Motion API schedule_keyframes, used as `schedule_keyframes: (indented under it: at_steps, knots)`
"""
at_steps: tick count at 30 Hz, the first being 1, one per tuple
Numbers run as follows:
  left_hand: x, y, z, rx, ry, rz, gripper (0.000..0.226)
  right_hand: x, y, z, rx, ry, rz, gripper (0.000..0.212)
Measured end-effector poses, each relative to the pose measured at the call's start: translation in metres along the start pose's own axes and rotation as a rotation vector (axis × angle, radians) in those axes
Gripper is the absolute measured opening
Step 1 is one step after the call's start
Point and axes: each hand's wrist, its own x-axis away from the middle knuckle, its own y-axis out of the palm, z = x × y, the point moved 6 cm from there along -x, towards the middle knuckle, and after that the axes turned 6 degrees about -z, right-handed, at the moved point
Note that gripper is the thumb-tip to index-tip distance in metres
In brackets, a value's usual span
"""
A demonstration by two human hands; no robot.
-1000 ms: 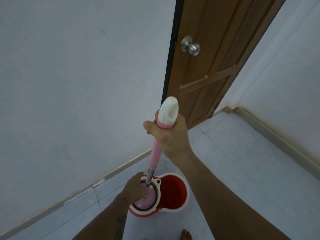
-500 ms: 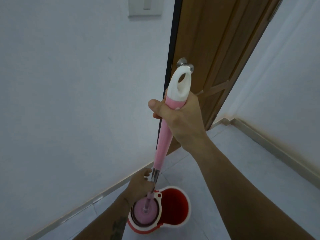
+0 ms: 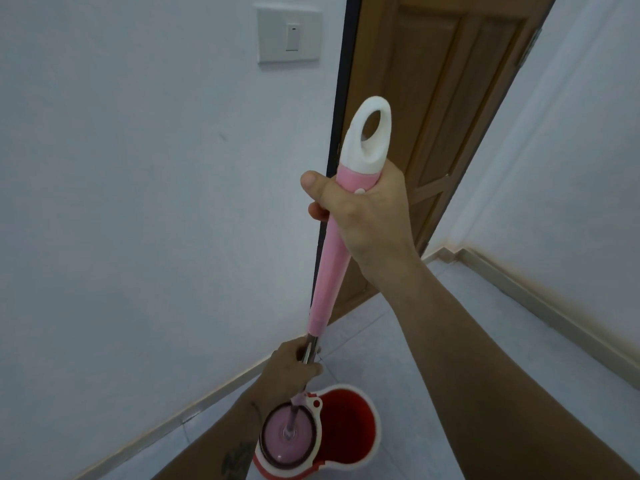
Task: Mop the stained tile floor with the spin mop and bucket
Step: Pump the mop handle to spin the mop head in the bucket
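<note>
Fingers of the right hand (image 3: 367,216) curl tight around the pink grip of the mop handle (image 3: 329,265), just under its white looped cap, with the thumb pressed across the front at centre frame. Lower down, the left hand (image 3: 292,370) wraps the bare metal shaft where the pink sleeve ends, its fingers closed around the tube. Both hands clamp on the same pole, well apart along it.

At the bottom centre of the frame the mop head (image 3: 289,431) sits in the round spinner basket of the red bucket (image 3: 349,424), the pole rising from it at a slight lean toward the upper middle. The bucket's open water well lies beside the basket, to its right. Pale floor tiles (image 3: 519,368) spread to the lower right; the stain the task speaks of does not show from here.

The step in hand looks like wringing — pumping the pole so the basket spins the head dry. To do it well, the pole should stay plumb over the basket's centre, the top hand driving straight down and the lower hand only steadying, not braking the shaft. A sideways push could tip the light bucket or lift the head off its seat. Short, even strokes — then a clean vertical lift — should keep drips inside the bucket.
</note>
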Motion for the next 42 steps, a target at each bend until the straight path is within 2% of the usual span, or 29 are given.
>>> schedule_keyframes:
  at_steps: [7,13,20,42]
  knots:
    - [0.001,0.000,0.012,0.024,0.002,0.025,0.002,0.002,0.000,-0.001,0.039,0.034,0.014,0.034]
    - [-0.004,0.006,0.013,-0.034,-0.089,0.008,0.015,0.005,0.004,-0.005,0.036,0.030,0.008,0.030]
    - [-0.004,0.008,0.012,-0.014,-0.139,0.008,0.016,0.007,0.003,-0.002,0.067,0.039,0.008,0.031]
    - [0.003,0.007,0.019,-0.042,-0.131,-0.028,0.015,0.010,0.004,-0.003,0.082,0.063,0.005,0.028]
